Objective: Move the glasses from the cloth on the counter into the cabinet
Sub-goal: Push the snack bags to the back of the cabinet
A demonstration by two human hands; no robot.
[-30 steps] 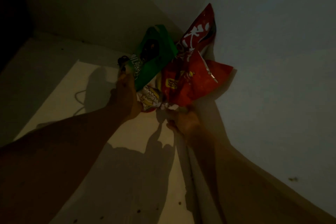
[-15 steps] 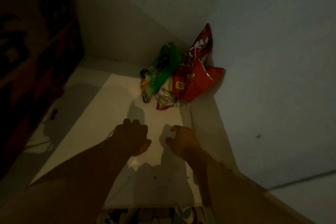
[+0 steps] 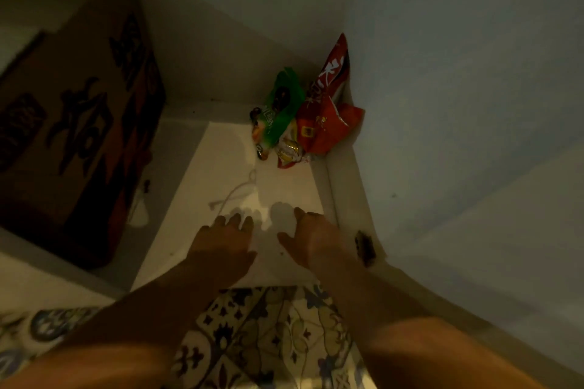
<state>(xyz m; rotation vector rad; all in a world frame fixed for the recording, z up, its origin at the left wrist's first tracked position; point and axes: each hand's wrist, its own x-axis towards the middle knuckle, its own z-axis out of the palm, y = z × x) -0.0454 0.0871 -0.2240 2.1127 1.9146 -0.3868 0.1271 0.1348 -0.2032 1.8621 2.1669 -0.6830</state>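
I look into a dim cabinet with a pale shelf (image 3: 227, 167). My left hand (image 3: 224, 246) and my right hand (image 3: 313, 240) hover side by side over the shelf's front part, palms down, fingers apart, holding nothing. No glasses and no cloth are in view. In the shelf's back right corner lie snack bags: a green bag (image 3: 281, 110), a red bag (image 3: 328, 104) leaning on the side wall, and a small red and white packet (image 3: 289, 151).
A big brown cardboard box (image 3: 72, 123) with dark print fills the left side. A white cord (image 3: 235, 193) lies mid-shelf. The cabinet's right wall (image 3: 442, 104) is close. A dark hinge (image 3: 365, 246) sits at the front right edge. Patterned tiles (image 3: 262, 325) show below.
Both hands let go of the snack bags in the corner and drew back toward the shelf's front. The view pulled back too, revealing the box and the tiles.
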